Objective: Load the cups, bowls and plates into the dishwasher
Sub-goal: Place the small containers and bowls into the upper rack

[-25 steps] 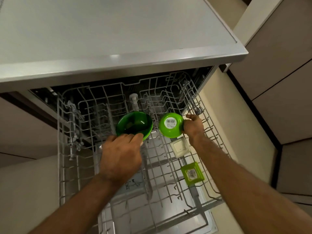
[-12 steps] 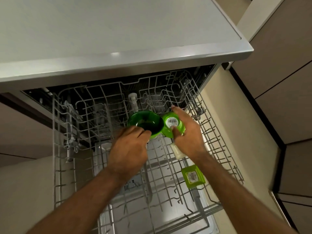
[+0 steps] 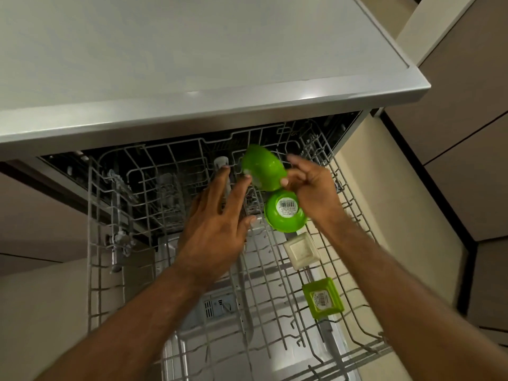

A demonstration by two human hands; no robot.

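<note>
At the rack's [image 3: 89, 243] far right, the right hand [image 3: 310, 185] pinches a green bowl [image 3: 262, 166], tipping it mouth-down (likely for draining). The left hand [image 3: 217, 226], fingers spread straight, steadies it just beyond another upturned bowl [image 3: 286, 215].

Green bowl [image 3: 262, 167] tilted, rear of rack [image 3: 90, 243]; 2nd green bowl [image 3: 286, 213] inverted just beside, label up; white sq. dish [image 3: 301, 250], green sq. dish [image 3: 323, 298] inverted nearer.

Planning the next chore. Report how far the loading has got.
Done: round green bowl, white square dish and green square dish sit in the rack. In hand: the right hand holds a second green bowl, the left hand touching it. Left: seating it; no other dishes show.
</note>
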